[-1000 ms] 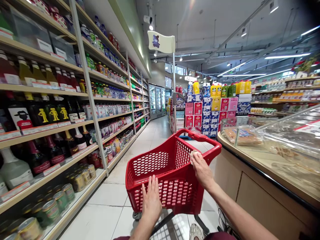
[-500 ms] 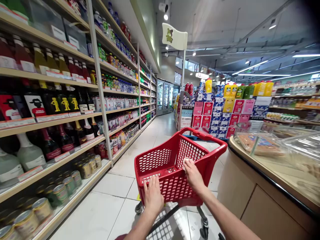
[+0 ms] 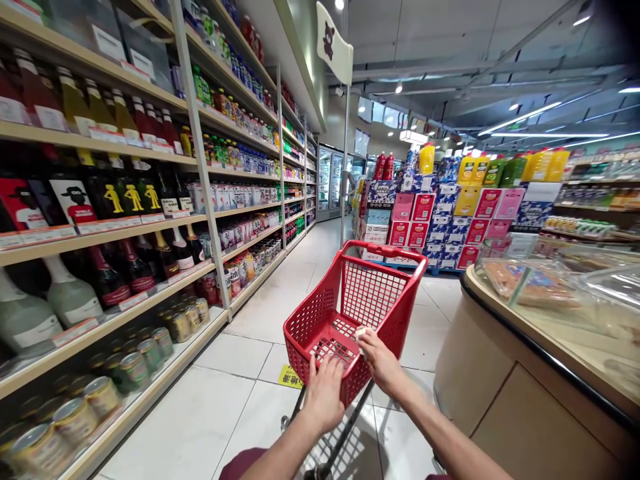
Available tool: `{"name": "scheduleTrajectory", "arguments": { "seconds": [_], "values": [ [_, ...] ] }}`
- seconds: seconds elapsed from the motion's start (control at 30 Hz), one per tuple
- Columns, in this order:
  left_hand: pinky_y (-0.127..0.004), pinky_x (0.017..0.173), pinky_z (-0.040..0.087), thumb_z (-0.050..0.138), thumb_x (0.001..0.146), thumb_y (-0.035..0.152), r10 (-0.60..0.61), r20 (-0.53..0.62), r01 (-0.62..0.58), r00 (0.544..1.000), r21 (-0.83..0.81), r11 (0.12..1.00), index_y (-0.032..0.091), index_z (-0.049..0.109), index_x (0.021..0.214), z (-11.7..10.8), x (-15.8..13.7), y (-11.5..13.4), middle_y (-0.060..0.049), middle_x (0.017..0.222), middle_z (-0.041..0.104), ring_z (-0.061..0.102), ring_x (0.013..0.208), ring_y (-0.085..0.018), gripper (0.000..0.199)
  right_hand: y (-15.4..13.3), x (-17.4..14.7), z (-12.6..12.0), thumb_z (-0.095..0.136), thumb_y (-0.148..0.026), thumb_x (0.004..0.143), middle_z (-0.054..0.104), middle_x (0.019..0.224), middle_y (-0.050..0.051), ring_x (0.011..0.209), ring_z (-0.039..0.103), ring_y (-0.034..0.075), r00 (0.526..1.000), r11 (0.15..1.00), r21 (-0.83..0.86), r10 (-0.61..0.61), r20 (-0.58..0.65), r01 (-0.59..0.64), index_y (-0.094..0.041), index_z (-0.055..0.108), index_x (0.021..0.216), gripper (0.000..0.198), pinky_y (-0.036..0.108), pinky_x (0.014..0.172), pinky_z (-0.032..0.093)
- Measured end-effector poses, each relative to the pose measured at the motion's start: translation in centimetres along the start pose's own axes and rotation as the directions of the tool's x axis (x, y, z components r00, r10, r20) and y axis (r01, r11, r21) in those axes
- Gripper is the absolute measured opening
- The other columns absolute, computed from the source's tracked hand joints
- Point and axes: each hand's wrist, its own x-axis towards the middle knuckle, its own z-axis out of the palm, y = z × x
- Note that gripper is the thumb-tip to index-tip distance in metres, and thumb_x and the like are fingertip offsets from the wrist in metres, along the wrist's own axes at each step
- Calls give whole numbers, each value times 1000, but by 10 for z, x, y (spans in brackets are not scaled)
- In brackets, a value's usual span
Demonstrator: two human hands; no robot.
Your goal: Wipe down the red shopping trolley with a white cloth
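A red plastic shopping cart (image 3: pixel 374 290) stands in front of me, its handle at the far side and its low end nearest me. Its basket holds nothing that I can see. My left hand (image 3: pixel 326 393) is hooked over the near rim, fingers lying over the edge into the basket. At the near right corner of the rim is my right hand (image 3: pixel 379 360), closed, with a small white wad (image 3: pixel 361 331) pinched between thumb and fingers; it looks like crumpled tissue. Whether the right hand also presses on the rim I cannot tell.
Drink shelves (image 3: pixel 150 230) line the left side. A curved counter (image 3: pixel 505 373) with a clear-lidded display stands close on the right. Stacked cartons (image 3: pixel 440 223) topped with juice bottles block the way ahead. A pole flag (image 3: pixel 334 43) rises behind the cart. Yellow floor sticker (image 3: pixel 290 377).
The cart has swung round, from nearly side-on to more end-on, its handle moving left. My left hand has moved slightly right with the near rim. The white wad stays in my right hand.
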Motion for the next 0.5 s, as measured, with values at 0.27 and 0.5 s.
{"name": "scheduleTrajectory", "arguments": {
  "seconds": [0.27, 0.5],
  "values": [
    [-47, 105, 10, 43, 65, 16, -132, -98, 145, 986, 140, 979, 15, 31, 131, 4, 1, -11, -10, 142, 21, 8, 132, -24, 67, 2, -56, -17, 34, -10, 77, 57, 114, 9, 119, 41, 21, 996, 996, -18, 81, -46, -82, -18, 59, 108, 40, 43, 100, 33],
    [-42, 107, 8, 47, 60, 18, -16, -25, 19, 1000, 113, 993, 17, 26, 133, 11, -7, 13, -6, 145, 14, 2, 132, -23, 76, -37, -97, 17, 33, -8, 80, 50, 124, 10, 121, 37, 22, 968, 982, -66, 164, -189, -179, -18, 53, 117, 43, 44, 96, 38]
  ]
}}
